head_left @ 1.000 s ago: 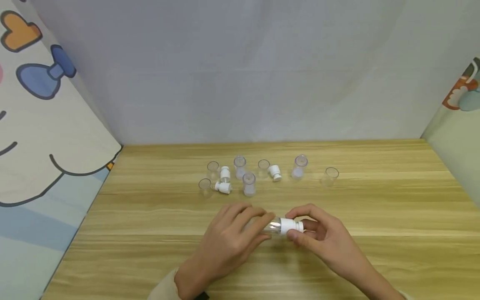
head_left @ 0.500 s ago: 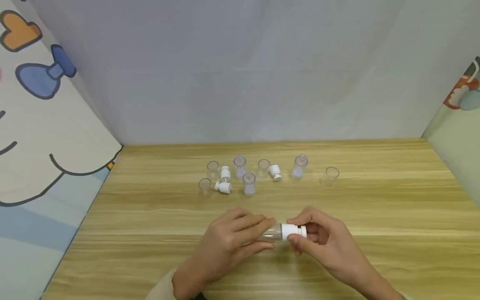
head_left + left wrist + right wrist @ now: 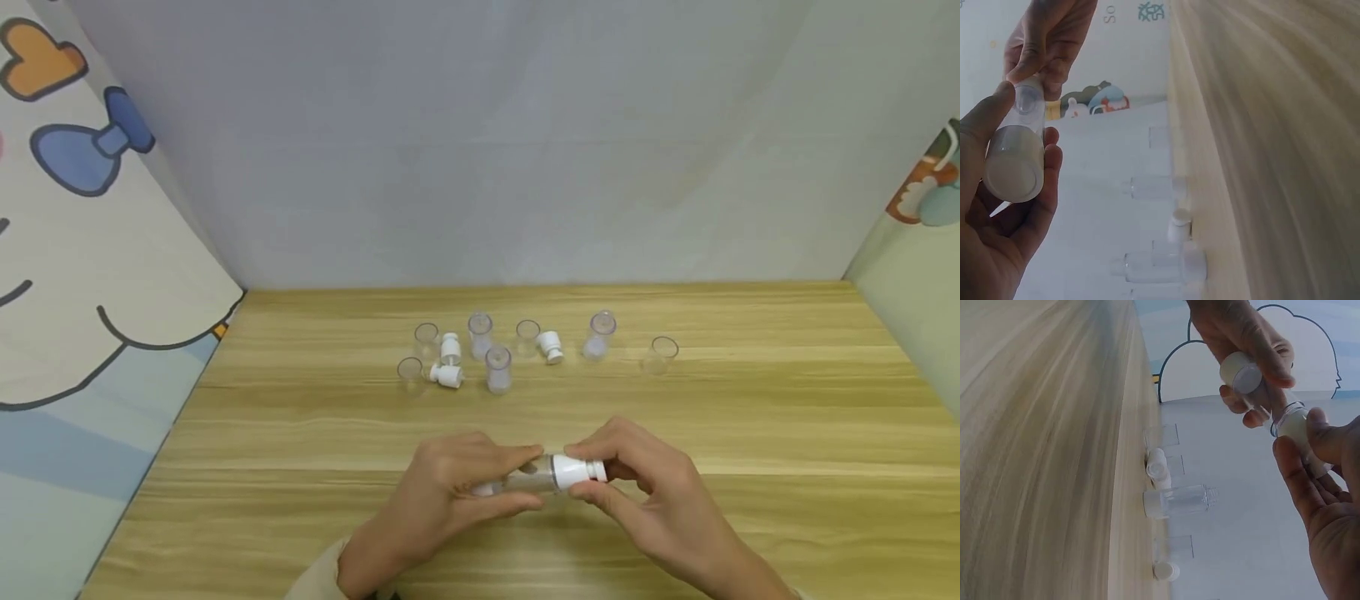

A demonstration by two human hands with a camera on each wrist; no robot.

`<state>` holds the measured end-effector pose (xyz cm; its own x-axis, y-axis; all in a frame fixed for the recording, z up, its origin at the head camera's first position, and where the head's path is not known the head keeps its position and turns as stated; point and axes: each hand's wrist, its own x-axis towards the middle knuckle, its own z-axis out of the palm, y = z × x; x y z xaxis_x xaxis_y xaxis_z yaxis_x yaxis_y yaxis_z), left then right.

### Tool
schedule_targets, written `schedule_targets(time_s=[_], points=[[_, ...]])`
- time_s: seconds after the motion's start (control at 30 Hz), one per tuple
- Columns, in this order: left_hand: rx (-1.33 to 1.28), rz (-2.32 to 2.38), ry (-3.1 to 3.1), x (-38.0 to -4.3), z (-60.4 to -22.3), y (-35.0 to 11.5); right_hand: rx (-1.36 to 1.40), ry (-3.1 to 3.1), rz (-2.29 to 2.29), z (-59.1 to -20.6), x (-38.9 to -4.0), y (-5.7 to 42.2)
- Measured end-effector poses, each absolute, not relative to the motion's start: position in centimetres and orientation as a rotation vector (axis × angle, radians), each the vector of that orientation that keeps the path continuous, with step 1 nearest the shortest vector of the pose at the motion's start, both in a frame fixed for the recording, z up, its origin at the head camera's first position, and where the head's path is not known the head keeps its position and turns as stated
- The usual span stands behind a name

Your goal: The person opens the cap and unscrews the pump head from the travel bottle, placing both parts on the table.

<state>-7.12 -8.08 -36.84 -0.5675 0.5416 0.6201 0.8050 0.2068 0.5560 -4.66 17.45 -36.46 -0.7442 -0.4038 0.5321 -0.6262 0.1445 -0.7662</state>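
Observation:
A clear cylindrical bottle (image 3: 534, 478) lies level between my two hands above the table. My left hand (image 3: 438, 483) grips its body from the left, thumb on one side and fingers on the other. In the left wrist view, the white base (image 3: 1015, 178) of the bottle faces the camera. A white pump top (image 3: 572, 472) sits at the bottle's right end. My right hand (image 3: 663, 492) pinches this top between thumb and fingers. In the right wrist view, the white top (image 3: 1296, 430) meets the clear neck; whether it is fully seated cannot be told.
Farther back on the wooden table (image 3: 300, 417) stand clear bottles with whitish bottoms, one (image 3: 498, 371) nearest the hands. Several clear caps, such as the rightmost cap (image 3: 662, 357), stand among them. Loose white pump tops (image 3: 447, 376) lie nearby. A pale curtain (image 3: 525, 167) hangs behind.
Both hands and the bottle have come slightly nearer the person. The left fingers have shifted, leaving more of the clear body showing. The right hand still pinches the white pump top.

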Motion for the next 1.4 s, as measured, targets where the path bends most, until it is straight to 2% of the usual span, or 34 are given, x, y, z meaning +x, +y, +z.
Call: schedule_targets(time_s=[0.17, 0.67, 1.13, 1.4], points=[[-1.262, -1.312, -2.199, -7.1, -36.9, -8.3, 1.064, -2.280, 1.437, -35.8, -4.8, 17.3], [-1.176, -1.024, -2.271, -7.0, -36.8, -7.9, 1.130, -2.238, 1.274, -36.2, -5.2, 17.0], [-1.127, -0.596, -2.227, -6.7, -36.5, -7.5, 0.678, -2.606, 1.481, -35.9, -4.4, 16.3], [-1.112, -0.520, -2.204, -6.6, -36.5, -7.6, 0.658, -2.580, 1.565, -35.9, -4.7, 15.9]])
